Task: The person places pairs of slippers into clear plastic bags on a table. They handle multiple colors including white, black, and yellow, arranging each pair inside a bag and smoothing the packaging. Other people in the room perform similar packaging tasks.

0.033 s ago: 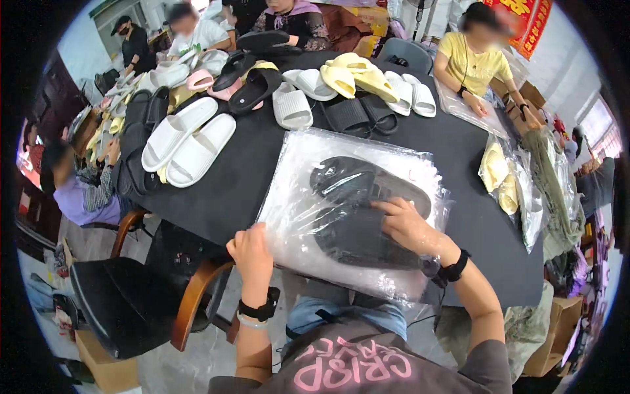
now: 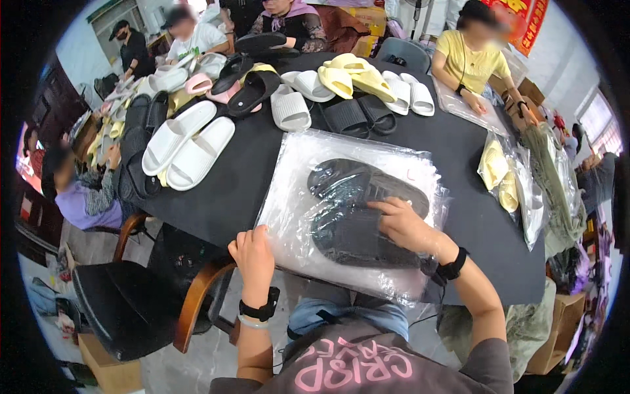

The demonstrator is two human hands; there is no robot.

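Black slippers [image 2: 344, 228] and the right hand [image 2: 410, 226] are sitting slightly further left than before. With fingers extended, that hand is resting over the pair, probably steadying it amid clear bags [image 2: 287, 223]. Left hand [image 2: 254, 255] is curling at the bags' edge (whether pinching, I cannot tell). Beyond the right hand, a red printed mark [image 2: 411, 175] is showing.

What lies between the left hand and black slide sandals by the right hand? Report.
In the head view, clear plastic bags separate the left hand from those black slide sandals.
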